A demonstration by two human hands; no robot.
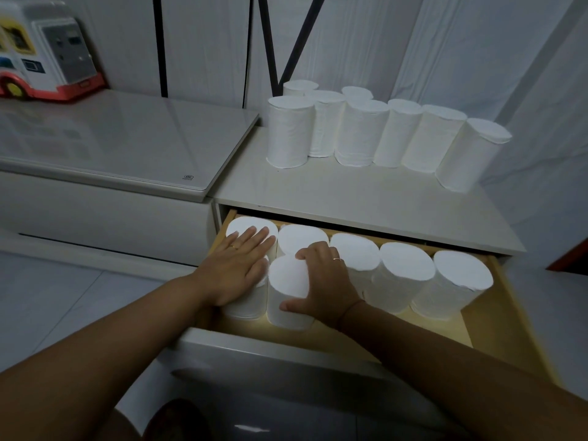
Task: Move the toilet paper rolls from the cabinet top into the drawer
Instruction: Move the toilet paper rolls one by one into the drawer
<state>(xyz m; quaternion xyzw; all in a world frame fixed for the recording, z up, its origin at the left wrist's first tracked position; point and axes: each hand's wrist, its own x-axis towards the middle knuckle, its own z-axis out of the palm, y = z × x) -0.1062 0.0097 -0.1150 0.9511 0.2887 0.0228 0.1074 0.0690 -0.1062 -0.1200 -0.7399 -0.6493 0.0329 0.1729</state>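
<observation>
Eight plain white toilet paper rolls [288, 135] stand upright on the cabinet top [350, 192], seven more stand packed in the open drawer [459, 332], where the left hand [237, 265] lies flat, fingers straight, across two, and the right hand [327, 281] grips the front roll [288, 278]

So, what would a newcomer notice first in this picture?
The group of white toilet paper rolls standing at the back of the pale cabinet top stands out first. Below, in the open wood-lined drawer, the right hand grips a front white roll while the left hand lies flat on the rolls beside it.
</observation>
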